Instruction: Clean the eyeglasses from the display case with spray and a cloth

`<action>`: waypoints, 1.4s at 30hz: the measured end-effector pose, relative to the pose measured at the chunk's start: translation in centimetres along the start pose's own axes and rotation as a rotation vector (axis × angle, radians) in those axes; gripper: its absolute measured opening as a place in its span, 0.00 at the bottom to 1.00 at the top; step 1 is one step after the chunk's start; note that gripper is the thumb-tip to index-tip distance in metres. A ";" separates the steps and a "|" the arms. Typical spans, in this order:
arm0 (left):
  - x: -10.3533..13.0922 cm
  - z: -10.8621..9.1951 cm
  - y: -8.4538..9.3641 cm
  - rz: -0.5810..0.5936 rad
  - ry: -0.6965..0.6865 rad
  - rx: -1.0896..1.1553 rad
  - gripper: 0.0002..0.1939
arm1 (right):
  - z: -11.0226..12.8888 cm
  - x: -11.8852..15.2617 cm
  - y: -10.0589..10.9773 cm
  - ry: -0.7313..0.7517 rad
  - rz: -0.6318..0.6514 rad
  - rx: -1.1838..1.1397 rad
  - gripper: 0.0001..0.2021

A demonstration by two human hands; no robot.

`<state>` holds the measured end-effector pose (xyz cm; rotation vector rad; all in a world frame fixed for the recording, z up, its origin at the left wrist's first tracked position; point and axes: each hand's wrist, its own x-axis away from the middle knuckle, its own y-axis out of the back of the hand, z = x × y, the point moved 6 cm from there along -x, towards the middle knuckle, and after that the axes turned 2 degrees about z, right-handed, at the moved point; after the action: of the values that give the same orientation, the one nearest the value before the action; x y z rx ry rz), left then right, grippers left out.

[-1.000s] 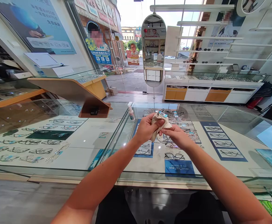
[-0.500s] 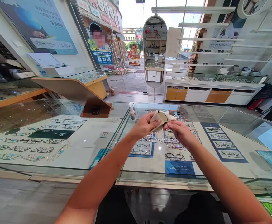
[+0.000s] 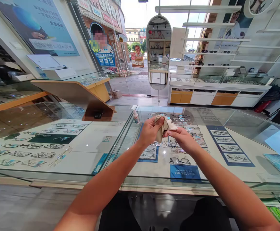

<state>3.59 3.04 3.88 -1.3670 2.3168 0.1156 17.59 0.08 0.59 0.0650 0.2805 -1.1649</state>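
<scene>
Above the glass counter, my left hand point(image 3: 151, 129) is closed on a beige cloth point(image 3: 159, 134), its thumb pressing the bunched fabric. My right hand point(image 3: 181, 136) pinches at the cloth's right side, close to my left fingertips. Part of a thin dark rim shows in the folds; the rest of that item is hidden by cloth and fingers. A small white spray bottle point(image 3: 136, 116) stands on the counter just left of my hands. Under the glass below them lie several pairs of glasses, one dark-framed pair point(image 3: 180, 161) beside a blue card point(image 3: 185, 173).
A wooden stand point(image 3: 98, 112) rises at the counter's left part. More glasses lie in the left case and on a dark blue strip point(image 3: 243, 163) at right. Behind the counter hangs an oval mirror point(image 3: 158, 51), near white wall shelves point(image 3: 212, 39).
The cloth has been folded and bunched differently, now hanging lower under my left fingers. My left hand has tilted more upright, and my right hand sits slightly lower.
</scene>
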 end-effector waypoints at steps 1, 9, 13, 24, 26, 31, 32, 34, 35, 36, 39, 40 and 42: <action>-0.1 0.0 0.3 0.011 0.012 -0.014 0.27 | 0.1 0.0 0.2 -0.002 -0.016 0.001 0.12; -0.2 0.5 1.0 0.118 0.121 -0.030 0.25 | 0.3 -0.1 1.6 0.000 -0.119 -0.016 0.11; 0.1 0.8 0.5 0.026 0.098 -0.099 0.25 | -0.1 -0.1 0.5 -0.016 -0.053 -0.018 0.14; -0.4 0.9 1.4 0.065 0.082 -0.070 0.28 | 0.0 -0.1 0.8 -0.049 -0.086 -0.057 0.14; -0.4 1.0 1.4 0.112 0.114 -0.044 0.27 | 0.1 -0.1 1.2 -0.056 -0.125 -0.081 0.14; 0.0 1.1 0.3 0.066 0.104 -0.043 0.27 | -0.2 -0.2 0.5 -0.034 -0.079 -0.129 0.16; 0.0 1.0 0.1 0.043 0.093 -0.039 0.26 | -0.4 -0.2 0.2 -0.026 -0.055 -0.121 0.16; 0.1 0.9 -0.4 -0.004 0.068 -0.026 0.25 | -0.8 -0.3 -0.3 -0.010 -0.022 -0.091 0.16; 0.1 0.9 -0.5 -0.024 0.059 -0.017 0.26 | -0.9 -0.3 -0.4 -0.005 -0.013 -0.075 0.16; 0.2 0.9 -0.5 -0.043 0.054 -0.008 0.26 | -1.0 -0.3 -0.5 -0.003 -0.008 -0.061 0.16; 0.0 1.0 -0.1 -0.075 0.087 0.010 0.30 | -1.0 -0.2 -0.4 -0.013 -0.031 -0.042 0.16; -0.1 1.1 0.2 -0.084 0.104 0.013 0.31 | -0.8 -0.1 -0.2 -0.015 -0.042 -0.038 0.16; -0.3 1.4 1.0 -0.115 0.126 0.019 0.32 | -0.2 0.0 0.4 -0.005 -0.081 -0.034 0.16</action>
<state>3.36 4.23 2.63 -1.5346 2.3270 -0.0291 17.87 0.29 0.38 0.0212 0.3003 -1.2399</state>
